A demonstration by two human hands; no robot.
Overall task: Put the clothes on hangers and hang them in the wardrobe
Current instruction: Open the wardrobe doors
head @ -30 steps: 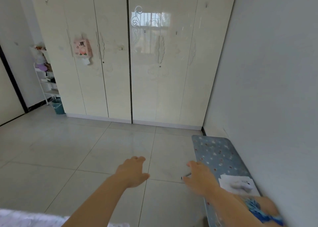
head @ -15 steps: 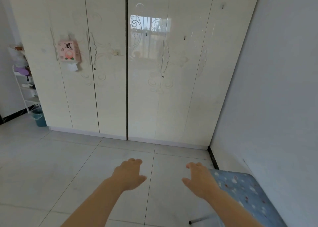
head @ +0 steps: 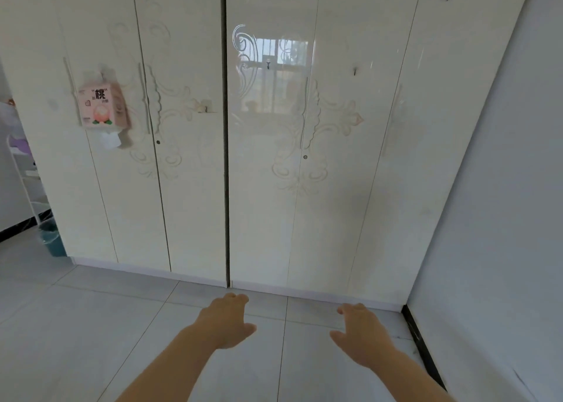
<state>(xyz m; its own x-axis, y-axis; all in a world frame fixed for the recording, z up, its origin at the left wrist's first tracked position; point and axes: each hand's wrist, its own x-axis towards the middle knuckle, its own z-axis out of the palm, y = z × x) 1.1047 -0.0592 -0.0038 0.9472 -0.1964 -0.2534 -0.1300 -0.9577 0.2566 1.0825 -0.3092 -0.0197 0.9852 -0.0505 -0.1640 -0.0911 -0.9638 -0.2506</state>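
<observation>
A tall cream wardrobe (head: 335,188) fills the view ahead, all of its glossy doors closed. Long vertical handles (head: 304,115) run along the middle of the right pair of doors. My left hand (head: 227,321) reaches forward over the floor, fingers loosely bent, holding nothing. My right hand (head: 361,330) is stretched out beside it, also empty, below the right pair of doors. Neither hand touches the wardrobe. No clothes or hangers are in sight.
A pink tissue pack (head: 102,106) hangs on the left door. A white rack (head: 23,170) and a teal bin (head: 51,240) stand at the far left. A grey wall (head: 502,203) closes the right side. Pale floor tiles (head: 91,325) lie underfoot.
I have come closer to the wardrobe, which now fills the frame. The blue patterned bench on the right has dropped out of view. Both hands stay held out and empty.
</observation>
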